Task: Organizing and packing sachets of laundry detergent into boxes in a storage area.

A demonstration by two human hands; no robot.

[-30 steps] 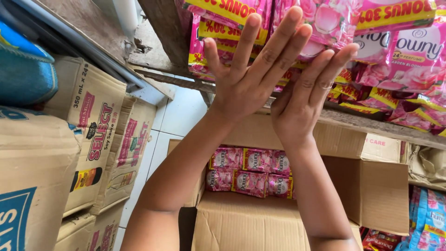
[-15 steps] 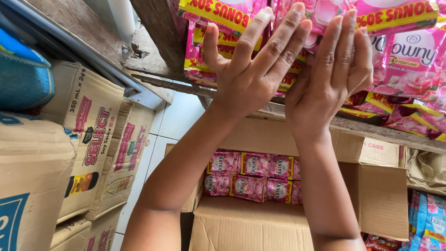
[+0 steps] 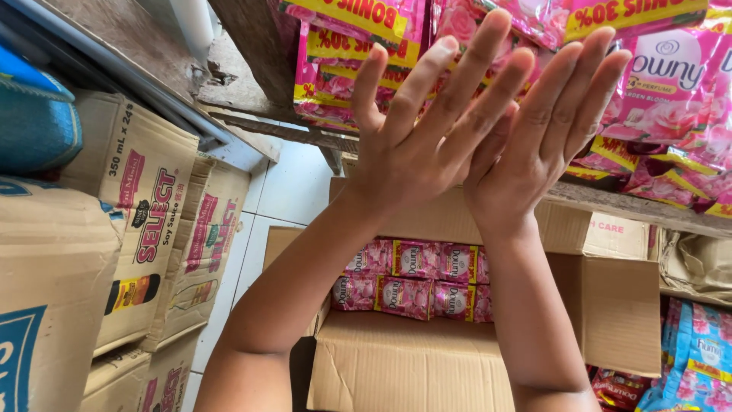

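1. Left hand [image 3: 415,145] raised, fingers spread and straight, fully open, gripping nothing; fingertips lie against the pink plastic sachet packs with yellow banners [image 3: 358,53] stacked on the rough wooden shelf [image 3: 610,200].
2. Right hand [image 3: 545,141] raised just beside the left, palm toward the camera, fingers straight and close together, open, holding nothing; its fingertips overlap the same row of pink sachet packs. Whether it presses them or only rests in front, cannot tell.
3. The two hands overlap at the thumb side, the left partly in front of the right.
4. Pink sachet packs sit on the shelf at the top of the view, some hanging over its front edge; more run off to the right [image 3: 671,84].
5. Below the hands, an open brown cardboard box [image 3: 610,305] holds two rows of small pink sachets [image 3: 415,278] packed upright at the back.
6. Left side: stacked brown cardboard cartons with red print and a bottle picture [image 3: 145,221], one above another.
7. Blue bag-like thing [image 3: 34,122] at far left on top of the cartons.
8. Bottom right: blue and pink floral packs [image 3: 698,358], partly cut off.
9. White tiled floor [image 3: 290,191] visible between cartons and box.
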